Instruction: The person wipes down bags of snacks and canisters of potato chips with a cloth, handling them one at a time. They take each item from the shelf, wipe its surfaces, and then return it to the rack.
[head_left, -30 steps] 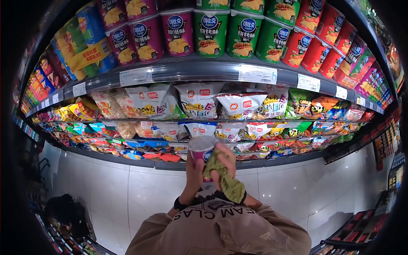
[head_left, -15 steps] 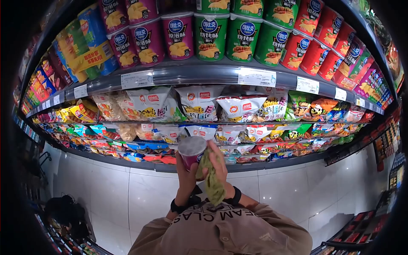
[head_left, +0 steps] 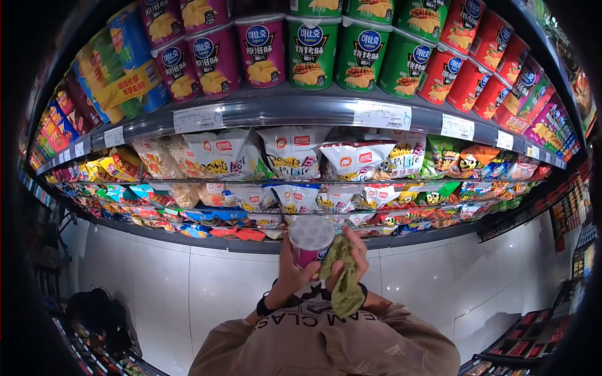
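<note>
A purple chip canister (head_left: 306, 255) with a pale, see-through lid (head_left: 311, 232) is held upright in front of my chest. My left hand (head_left: 291, 271) is wrapped round its left side, thumb across the front. My right hand (head_left: 356, 254) grips a crumpled green cloth (head_left: 345, 282) close against the canister's right side. The cloth's loose end hangs down over my shirt. Purple canisters (head_left: 260, 53) of like design stand on the top shelf ahead, beside green canisters (head_left: 313, 55).
Red canisters (head_left: 441, 75) fill the top shelf's right side, and blue and yellow snack packs (head_left: 128, 59) its left. Price labels line the shelf edge (head_left: 285, 113). Bagged snacks (head_left: 357, 158) crowd the lower shelves. A dark bundle (head_left: 100, 319) lies on the tiled floor (head_left: 163, 282) at left.
Both hands, with the canister and cloth, have moved right and closer to my body. The canister's lid now faces the camera more fully.
</note>
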The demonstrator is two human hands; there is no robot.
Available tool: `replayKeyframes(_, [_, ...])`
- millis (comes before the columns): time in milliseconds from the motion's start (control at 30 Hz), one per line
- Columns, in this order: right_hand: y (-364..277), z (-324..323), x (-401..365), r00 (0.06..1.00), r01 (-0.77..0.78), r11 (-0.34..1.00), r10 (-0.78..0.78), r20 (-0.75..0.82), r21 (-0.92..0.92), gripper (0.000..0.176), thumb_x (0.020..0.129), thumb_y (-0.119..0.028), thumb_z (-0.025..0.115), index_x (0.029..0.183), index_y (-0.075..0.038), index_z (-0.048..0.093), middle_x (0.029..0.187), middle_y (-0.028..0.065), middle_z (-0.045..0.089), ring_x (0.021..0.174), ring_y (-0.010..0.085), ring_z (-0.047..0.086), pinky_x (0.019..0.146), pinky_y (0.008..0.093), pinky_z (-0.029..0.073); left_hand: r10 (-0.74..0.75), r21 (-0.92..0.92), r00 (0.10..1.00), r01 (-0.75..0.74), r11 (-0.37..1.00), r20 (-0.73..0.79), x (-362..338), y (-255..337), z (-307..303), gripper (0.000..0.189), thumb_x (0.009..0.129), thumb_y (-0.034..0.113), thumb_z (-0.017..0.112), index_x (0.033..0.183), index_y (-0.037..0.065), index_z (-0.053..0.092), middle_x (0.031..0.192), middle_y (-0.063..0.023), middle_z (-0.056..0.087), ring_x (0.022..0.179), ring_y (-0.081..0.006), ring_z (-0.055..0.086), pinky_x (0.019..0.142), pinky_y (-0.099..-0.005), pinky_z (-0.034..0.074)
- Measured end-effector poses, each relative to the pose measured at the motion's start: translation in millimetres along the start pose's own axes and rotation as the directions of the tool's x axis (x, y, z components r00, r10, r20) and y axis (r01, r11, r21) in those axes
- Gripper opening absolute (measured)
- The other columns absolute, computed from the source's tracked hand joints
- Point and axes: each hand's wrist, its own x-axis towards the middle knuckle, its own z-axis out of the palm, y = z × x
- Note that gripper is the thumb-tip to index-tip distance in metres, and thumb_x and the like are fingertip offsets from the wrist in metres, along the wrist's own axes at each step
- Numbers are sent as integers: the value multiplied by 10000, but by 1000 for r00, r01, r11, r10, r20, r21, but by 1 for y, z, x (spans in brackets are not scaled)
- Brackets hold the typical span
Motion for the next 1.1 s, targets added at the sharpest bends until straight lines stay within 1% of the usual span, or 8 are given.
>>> replayKeyframes(167, [7, -10, -14, 959, 118, 983, -76, 273, -141, 272, 896, -155, 528, 1138, -47, 468, 1180, 279, 489, 1103, 405, 505, 919, 464, 422, -135, -123, 988, 124, 985, -79, 0, -6, -2, 923, 682, 194, 724, 1355, -94, 163, 1265, -192, 435, 1155, -257, 464, 971, -351, 359])
replayKeyframes(367, [21, -36, -2, 906, -323, 917, 372, 202, -235, 292, 927, -169, 499, 1178, -28, 448, 1130, 198, 530, 1050, 311, 520, 897, 393, 412, -31, -213, 998, 17, 977, -62, 4, 3, 17, 877, 631, 228, 791, 1291, -9, 265, 1224, -137, 441, 1128, -210, 472, 956, -332, 372])
replayKeyframes(500, [16, -50, -3, 906, -287, 912, 358, 226, -294, 286, 892, -137, 560, 1146, -15, 509, 1077, 157, 567, 955, 228, 553, 825, 304, 437, -12, -296, 996, -16, 955, -91, 1, 0, 21, 930, 604, 240, 827, 1283, 0, 239, 1254, -127, 399, 1156, -207, 454, 962, -344, 373])
replayKeyframes(600, [26, -55, -23, 355, -890, 442, 824, 441, -111, 311, 879, -115, 576, 1167, -23, 504, 1116, 71, 528, 1052, 135, 477, 893, 266, 386, 108, -251, 991, -125, 960, -82, 10, -17, 2, 920, 674, 387, 775, 1303, -19, 240, 1225, -150, 437, 1122, -228, 491, 941, -356, 396])
replayKeyframes(633, [27, -51, -33, 477, -855, 515, 734, 484, 62, 412, 865, -111, 590, 1239, -17, 443, 1176, 40, 478, 1089, 128, 448, 930, 273, 363, 133, -219, 988, -147, 964, -78, 12, -19, -3, 919, 704, 436, 743, 1314, -30, 237, 1217, -162, 454, 1107, -235, 507, 932, -360, 405])
replayKeyframes(833, [16, 6, 3, 387, -874, 483, 750, 536, -44, 595, 820, -132, 647, 1309, -1, 335, 1231, 71, 440, 1118, 148, 431, 965, 303, 342, 90, -24, 993, -92, 995, -71, 53, 10, -13, 792, 856, 521, 504, 1349, -43, 246, 1222, -146, 486, 1067, -221, 520, 890, -315, 409])
replayKeyframes(967, [12, 30, 45, 578, -779, 620, 655, 487, 89, 599, 807, -141, 663, 1293, 19, 352, 1220, 93, 457, 1127, 154, 430, 963, 302, 344, -9, -171, 989, -17, 985, -151, 71, 35, -19, 622, 936, 346, 381, 1371, -57, 194, 1290, -181, 403, 1143, -226, 440, 962, -324, 343])
replayKeyframes(1100, [8, 47, 84, 695, -679, 696, 506, 511, 235, 576, 829, -152, 636, 1295, 42, 358, 1234, 108, 460, 1141, 164, 426, 977, 306, 332, 243, 94, 970, -243, 965, 15, 84, 66, -22, 702, 900, 199, 440, 1384, -86, 19, 1364, -201, 260, 1219, -256, 327, 1023, -363, 254])
